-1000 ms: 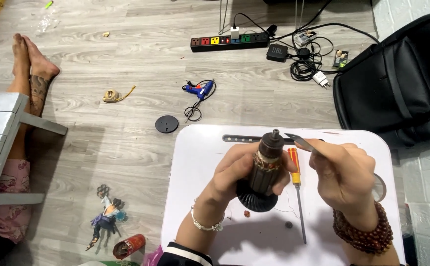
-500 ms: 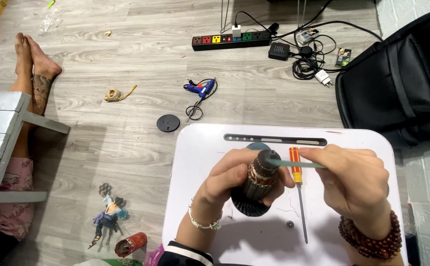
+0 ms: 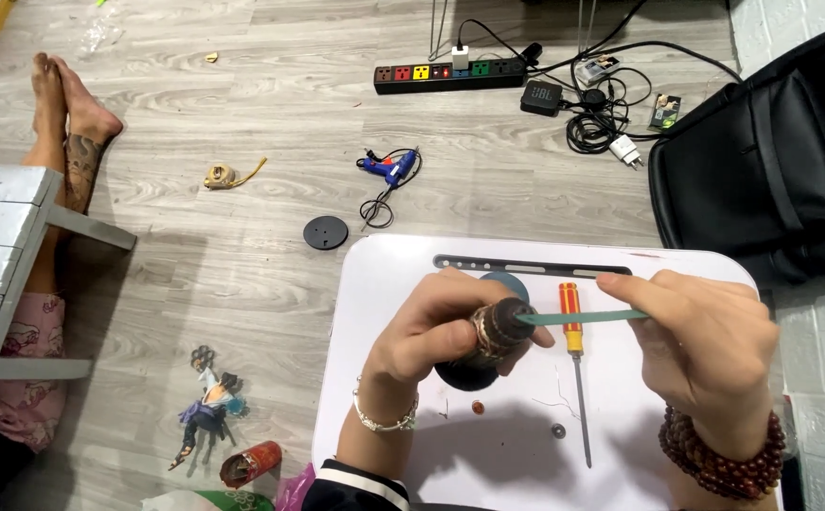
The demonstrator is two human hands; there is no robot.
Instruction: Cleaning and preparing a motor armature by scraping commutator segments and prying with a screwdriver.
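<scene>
Above a white tabletop (image 3: 384, 284), two hands work on a small motor part.
Left hand (image 3: 431, 331) fingers wrap the dark cylinder (image 3: 500, 326), hiding its body; right hand (image 3: 706, 345) fingers pinch a thin green strip (image 3: 583, 317) touching its tip.

A single view is given, taken from a head-worn camera; it is aimed steeply downward and forward; the white table (image 3: 375, 284) is seen close beneath, while the wooden floor (image 3: 242, 123) beyond is shown farther off.
</scene>
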